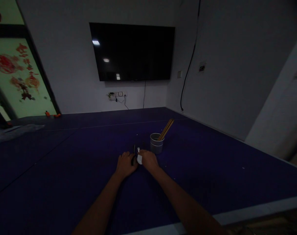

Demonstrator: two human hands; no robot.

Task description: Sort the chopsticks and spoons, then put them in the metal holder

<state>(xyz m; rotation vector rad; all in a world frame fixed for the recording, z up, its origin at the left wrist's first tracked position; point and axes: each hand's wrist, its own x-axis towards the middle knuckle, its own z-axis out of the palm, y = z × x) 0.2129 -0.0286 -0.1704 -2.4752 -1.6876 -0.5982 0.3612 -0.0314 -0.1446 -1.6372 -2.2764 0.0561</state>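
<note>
My left hand (pixel 126 164) rests low over the blue-purple tabletop with its fingers curled. Against its thumb side is a dark curved piece (pixel 133 160), and a thin upright bit (pixel 134 148) shows just beyond it; they look like one thin black tool, though the dim light hides its kind. Close beside it, my right hand (pixel 149 160) is closed on a small white rounded object (pixel 140 159), partly covered by the fingers. A short white piece (pixel 138 149) sticks up above that object. Just beyond my right hand stands a grey metal cup (pixel 156 147) with wooden sticks (pixel 166 129) leaning out rightward.
The large table (pixel 207 169) has a pale front edge (pixel 258 210). Clear plastic wrap (pixel 18 130) lies at the far left, and small orange items (pixel 51 114) sit at the back left. A television (pixel 136 52) hangs on the wall, with a black cable (pixel 189 63) right of it.
</note>
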